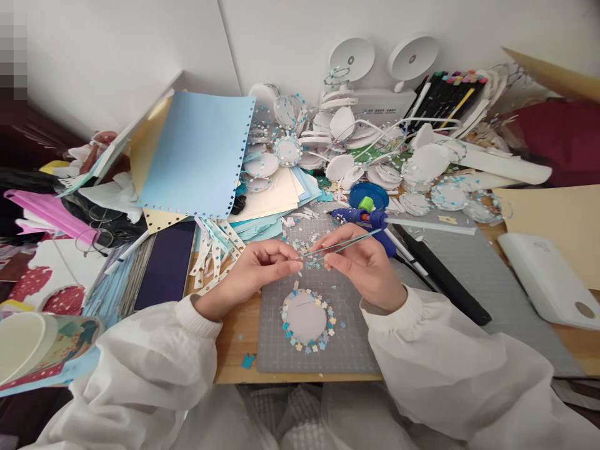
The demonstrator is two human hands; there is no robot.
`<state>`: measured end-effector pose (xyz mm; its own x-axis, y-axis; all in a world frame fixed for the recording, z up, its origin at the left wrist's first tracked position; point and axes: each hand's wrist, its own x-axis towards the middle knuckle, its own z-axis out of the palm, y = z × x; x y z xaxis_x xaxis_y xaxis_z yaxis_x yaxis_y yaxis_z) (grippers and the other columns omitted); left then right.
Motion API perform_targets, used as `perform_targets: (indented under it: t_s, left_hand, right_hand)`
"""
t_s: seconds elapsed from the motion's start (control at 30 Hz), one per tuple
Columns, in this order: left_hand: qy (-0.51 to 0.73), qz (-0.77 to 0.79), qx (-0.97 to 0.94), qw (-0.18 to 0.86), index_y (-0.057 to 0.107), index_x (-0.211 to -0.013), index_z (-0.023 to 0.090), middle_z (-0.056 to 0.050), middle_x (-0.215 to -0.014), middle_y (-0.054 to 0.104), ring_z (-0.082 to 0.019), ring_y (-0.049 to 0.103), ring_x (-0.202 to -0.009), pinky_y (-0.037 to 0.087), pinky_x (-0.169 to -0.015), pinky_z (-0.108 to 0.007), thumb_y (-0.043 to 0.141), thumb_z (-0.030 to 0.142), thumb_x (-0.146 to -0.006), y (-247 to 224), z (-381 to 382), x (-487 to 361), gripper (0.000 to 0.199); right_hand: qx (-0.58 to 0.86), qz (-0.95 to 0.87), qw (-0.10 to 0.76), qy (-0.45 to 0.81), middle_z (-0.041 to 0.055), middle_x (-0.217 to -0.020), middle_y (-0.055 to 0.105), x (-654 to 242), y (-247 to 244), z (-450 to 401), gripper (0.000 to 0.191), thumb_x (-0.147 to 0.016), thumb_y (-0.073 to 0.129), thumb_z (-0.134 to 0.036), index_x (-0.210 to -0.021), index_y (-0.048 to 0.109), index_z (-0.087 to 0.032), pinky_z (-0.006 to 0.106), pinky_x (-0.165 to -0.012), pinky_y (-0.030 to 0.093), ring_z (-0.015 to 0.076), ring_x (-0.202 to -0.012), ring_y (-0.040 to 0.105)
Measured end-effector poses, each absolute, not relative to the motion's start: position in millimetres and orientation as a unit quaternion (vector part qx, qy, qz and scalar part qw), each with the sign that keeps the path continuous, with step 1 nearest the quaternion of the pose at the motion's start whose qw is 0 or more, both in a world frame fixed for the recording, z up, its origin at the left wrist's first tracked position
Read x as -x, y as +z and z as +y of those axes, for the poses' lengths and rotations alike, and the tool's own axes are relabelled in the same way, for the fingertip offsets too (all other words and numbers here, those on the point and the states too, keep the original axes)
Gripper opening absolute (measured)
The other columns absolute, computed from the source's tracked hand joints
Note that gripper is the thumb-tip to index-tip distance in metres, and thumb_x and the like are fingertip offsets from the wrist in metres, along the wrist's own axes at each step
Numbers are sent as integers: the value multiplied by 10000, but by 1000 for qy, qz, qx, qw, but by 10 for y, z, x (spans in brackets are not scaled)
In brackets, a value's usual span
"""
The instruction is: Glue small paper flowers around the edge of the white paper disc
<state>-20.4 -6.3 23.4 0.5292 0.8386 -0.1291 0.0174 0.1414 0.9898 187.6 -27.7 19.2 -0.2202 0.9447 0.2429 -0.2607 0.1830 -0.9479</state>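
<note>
My right hand is closed around a pair of thin pale-blue tweezers, whose tips point left. At those tips, the finger and thumb of my left hand are pinched together; whatever lies between them is too small to make out. Below both hands, a white disc ringed with small blue, cream and white paper flowers lies flat on the grey cutting mat. Loose paper flowers are scattered on the mat between and behind my hands.
A blue glue gun and a black stick-like tool lie to the right. Punched blue paper stands back left. White discs and flowered rings pile up behind. A paper cup is at left, a white device at right.
</note>
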Motion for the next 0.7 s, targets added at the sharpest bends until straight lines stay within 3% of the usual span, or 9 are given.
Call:
perform_targets:
  t_s: [0.23, 0.37, 0.7]
  left_hand:
    - [284, 329, -567, 700, 543, -791, 144, 87, -520, 313, -43, 207, -437, 127, -424, -197, 634, 418, -852, 288, -78, 203, 295]
    - [276, 281, -583, 711, 504, -812, 153, 83, -518, 327, -52, 206, -447, 134, -443, -210, 532, 404, -929, 275, -81, 227, 278]
    - [292, 227, -519, 771, 487, -798, 167, 102, -483, 215, -61, 139, -445, 141, -477, -225, 545, 398, -923, 247, -108, 237, 270]
  right_hand:
    - [310, -566, 550, 529, 40, -920, 712, -1850, 215, -271, 104, -804, 718, -227, -899, 675, -222, 309, -700, 562, 165, -828, 681]
    - [311, -572, 561, 512, 29, -917, 731, -1839, 223, -282, 118, -787, 737, -228, -891, 681, -232, 331, -763, 582, 177, -869, 700]
    - [311, -603, 570, 464, 32, -917, 754, -1842, 222, -316, 104, -774, 748, -204, -863, 707, -239, 339, -811, 577, 187, -887, 711]
